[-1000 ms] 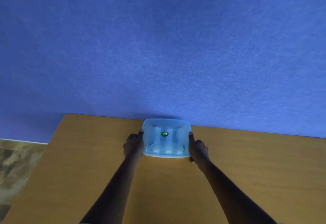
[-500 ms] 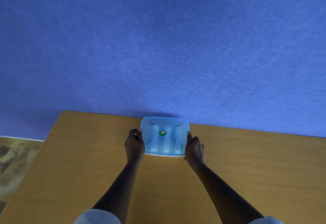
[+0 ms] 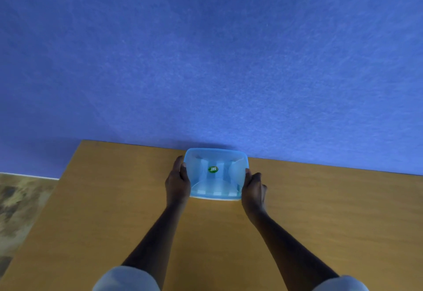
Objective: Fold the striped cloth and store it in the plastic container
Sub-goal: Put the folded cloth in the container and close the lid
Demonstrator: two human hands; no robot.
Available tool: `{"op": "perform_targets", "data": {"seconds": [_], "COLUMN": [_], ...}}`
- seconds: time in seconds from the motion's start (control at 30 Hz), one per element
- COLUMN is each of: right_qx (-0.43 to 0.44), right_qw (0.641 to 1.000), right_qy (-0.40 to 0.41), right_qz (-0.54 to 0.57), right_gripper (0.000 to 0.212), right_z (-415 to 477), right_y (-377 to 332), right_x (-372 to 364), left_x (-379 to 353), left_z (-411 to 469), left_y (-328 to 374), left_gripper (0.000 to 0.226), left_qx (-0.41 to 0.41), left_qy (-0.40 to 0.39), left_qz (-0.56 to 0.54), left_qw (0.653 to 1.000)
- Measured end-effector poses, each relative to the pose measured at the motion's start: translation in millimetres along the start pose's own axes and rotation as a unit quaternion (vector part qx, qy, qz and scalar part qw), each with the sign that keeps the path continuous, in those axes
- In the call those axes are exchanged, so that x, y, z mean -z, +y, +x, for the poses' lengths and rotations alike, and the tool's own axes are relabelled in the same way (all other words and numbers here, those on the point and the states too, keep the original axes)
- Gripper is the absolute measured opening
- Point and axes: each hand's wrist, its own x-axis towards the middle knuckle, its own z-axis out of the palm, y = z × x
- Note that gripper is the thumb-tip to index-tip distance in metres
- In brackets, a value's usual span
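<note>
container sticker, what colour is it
Green with pale lettering, on the sticker, seen in the head view.

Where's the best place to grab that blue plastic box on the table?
By its two short side walls, one hand from each side, as the left hand and right hand do now. The plastic container is wide with a smooth lid, offering no handle.

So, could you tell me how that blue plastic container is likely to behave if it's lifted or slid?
The container looks thin and translucent, so probably light and slightly flexible. Its flat base on the table suggests sliding, not tipping. The left hand and right hand flank it; smooth sides may slip.
</note>
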Motion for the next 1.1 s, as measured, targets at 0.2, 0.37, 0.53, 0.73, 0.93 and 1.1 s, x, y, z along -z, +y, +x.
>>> {"op": "perform_targets", "data": {"seconds": [0.2,0.37,0.53,0.73,0.93,1.1], "right_qx": [0.1,0.106,0.105,0.091,0.084,0.083], "right_qw": [0.988,0.985,0.986,0.99,0.981,0.974], "right_qy": [-0.024,-0.04,-0.044,-0.034,-0.043,-0.024], "right_qz": [-0.112,-0.131,-0.119,-0.1,-0.168,-0.209], "right_gripper": [0.052,0.065,0.063,0.059,0.068,0.06], "right_z": [7,12,12,15,17,14], "right_y": [3,3,1,-7,-15,-23], "right_x": [3,4,3,1,5,17], "left_x": [9,15,20,15,13,22], "left_z": [9,12,17,18,23,15], "left_y": [4,10,15,14,16,27], "left_gripper": [0.052,0.049,0.045,0.046,0.051,0.046], "left_qx": [-0.071,-0.037,-0.006,-0.011,-0.022,-0.005], "left_qy": [-0.079,-0.12,-0.137,-0.118,-0.085,-0.044], "left_qz": [0.103,0.139,0.154,0.149,0.205,0.213], "left_qw": [0.989,0.982,0.979,0.982,0.975,0.976]}}
